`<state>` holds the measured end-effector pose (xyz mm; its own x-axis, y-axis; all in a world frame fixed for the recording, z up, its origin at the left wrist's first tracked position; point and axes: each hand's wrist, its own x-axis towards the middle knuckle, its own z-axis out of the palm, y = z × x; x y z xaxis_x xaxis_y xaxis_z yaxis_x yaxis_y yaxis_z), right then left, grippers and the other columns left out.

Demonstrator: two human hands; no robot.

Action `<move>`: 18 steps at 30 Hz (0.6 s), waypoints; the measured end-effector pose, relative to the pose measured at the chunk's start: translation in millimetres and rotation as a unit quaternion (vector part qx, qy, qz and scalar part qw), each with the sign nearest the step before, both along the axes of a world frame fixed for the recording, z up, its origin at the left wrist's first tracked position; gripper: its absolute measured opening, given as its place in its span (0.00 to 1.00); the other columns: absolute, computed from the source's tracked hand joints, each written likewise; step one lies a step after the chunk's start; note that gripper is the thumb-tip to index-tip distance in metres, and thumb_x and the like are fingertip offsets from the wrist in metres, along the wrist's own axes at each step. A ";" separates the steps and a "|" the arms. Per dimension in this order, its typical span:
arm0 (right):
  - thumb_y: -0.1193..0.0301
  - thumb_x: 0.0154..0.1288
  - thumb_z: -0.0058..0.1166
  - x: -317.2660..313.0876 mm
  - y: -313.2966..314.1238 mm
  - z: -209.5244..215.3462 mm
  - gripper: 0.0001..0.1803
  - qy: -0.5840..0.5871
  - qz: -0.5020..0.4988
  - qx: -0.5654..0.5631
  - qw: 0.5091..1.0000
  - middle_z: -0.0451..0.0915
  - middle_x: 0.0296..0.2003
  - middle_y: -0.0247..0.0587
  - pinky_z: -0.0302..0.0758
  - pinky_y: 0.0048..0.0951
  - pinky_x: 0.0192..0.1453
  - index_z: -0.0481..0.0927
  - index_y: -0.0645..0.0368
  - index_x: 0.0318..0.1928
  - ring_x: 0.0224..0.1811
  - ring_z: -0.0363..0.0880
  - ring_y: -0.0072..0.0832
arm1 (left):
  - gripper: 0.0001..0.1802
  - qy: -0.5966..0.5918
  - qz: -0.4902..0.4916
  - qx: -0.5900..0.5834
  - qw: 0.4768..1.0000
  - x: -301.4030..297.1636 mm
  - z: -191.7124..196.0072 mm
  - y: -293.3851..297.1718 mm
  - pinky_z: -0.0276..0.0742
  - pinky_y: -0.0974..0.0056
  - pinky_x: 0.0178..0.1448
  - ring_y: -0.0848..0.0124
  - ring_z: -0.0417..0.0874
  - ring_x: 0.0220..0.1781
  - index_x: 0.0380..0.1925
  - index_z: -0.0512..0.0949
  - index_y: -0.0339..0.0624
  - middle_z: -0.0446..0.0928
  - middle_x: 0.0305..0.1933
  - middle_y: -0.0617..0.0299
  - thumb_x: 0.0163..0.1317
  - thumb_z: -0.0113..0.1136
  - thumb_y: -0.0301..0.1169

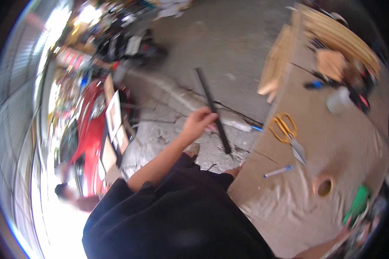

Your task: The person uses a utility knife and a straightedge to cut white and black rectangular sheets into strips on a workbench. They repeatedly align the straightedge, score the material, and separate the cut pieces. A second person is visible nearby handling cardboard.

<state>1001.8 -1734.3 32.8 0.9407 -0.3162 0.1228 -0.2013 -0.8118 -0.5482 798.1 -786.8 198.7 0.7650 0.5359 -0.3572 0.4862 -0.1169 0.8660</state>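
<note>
The left hand [199,122] sits near the middle of the view, its fingers curled around a long, flat black strip [212,108]. The grip falls on the lower half of the strip: the longer part runs up toward 11 o'clock from the hand, ending over the grey concrete floor [229,39], while the shorter part points down toward 5 o'clock and stops just short of the worktable's [333,142] near edge. The strip tilts off vertical and touches nothing but the hand. The forearm runs back toward 7 o'clock into a dark sleeve and dark clothing that fills the lower centre.

The right hand cannot be made out; only a sliver of skin shows at the table's near corner, at about 5 o'clock from the left hand, and whether it grips anything cannot be told.

At 3 o'clock from the hand, on the brown-covered worktable, lie yellow-handled scissors [286,131], blades pointing toward 5 o'clock. Below them rests a small pen-like marker [278,171], then a roll of tape [324,186], and a green object [358,203] cut off by the dark rim. Wooden slats [339,36] lie at the table's far end, at 1 o'clock; the clutter beside them is too blurred to name. At 9 o'clock, a red vehicle [88,134] is smeared by the lens.
</note>
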 end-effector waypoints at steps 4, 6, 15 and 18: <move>0.52 0.68 0.66 18.4 28.3 -0.4 0.42 -0.072 0.034 -0.125 0.989 0.70 0.71 0.52 0.66 0.42 0.77 0.67 0.62 0.74 0.71 0.70 0.41 | 0.12 -0.016 0.077 -0.074 0.994 -19.7 -14.7 -7.6 0.78 0.71 0.32 0.76 0.85 0.30 0.38 0.78 0.40 0.81 0.29 0.65 0.73 0.62 0.38; 0.52 0.68 0.66 12.0 68.5 3.3 0.42 -0.089 -0.002 -0.128 0.988 0.71 0.70 0.52 0.68 0.42 0.75 0.67 0.62 0.73 0.70 0.71 0.41 | 0.12 -0.017 0.091 -0.083 0.992 -22.0 -15.2 -7.8 0.78 0.70 0.31 0.76 0.85 0.30 0.37 0.78 0.40 0.81 0.29 0.65 0.73 0.62 0.37; 0.53 0.67 0.68 -35.0 306.5 94.5 0.40 -0.183 -0.024 -0.048 0.982 0.74 0.67 0.52 0.74 0.42 0.69 0.70 0.65 0.70 0.64 0.76 0.42 | 0.13 -0.098 0.148 -0.108 0.978 -119.1 -9.6 75.1 0.78 0.70 0.31 0.75 0.85 0.30 0.36 0.76 0.38 0.80 0.29 0.64 0.74 0.61 0.37; 0.54 0.66 0.68 -76.2 401.2 120.1 0.39 -0.190 -0.006 0.008 0.982 0.74 0.66 0.52 0.75 0.42 0.67 0.71 0.65 0.68 0.63 0.77 0.42 | 0.13 -0.129 0.235 -0.110 0.957 -189.0 -11.2 120.4 0.81 0.68 0.34 0.74 0.85 0.31 0.36 0.75 0.38 0.80 0.30 0.64 0.74 0.61 0.37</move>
<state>925.6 -1333.2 152.9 0.8247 -0.3313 0.4585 0.0104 -0.8015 -0.5979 609.2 -666.4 187.6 0.5365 0.7757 -0.3325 0.2066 0.2613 0.9429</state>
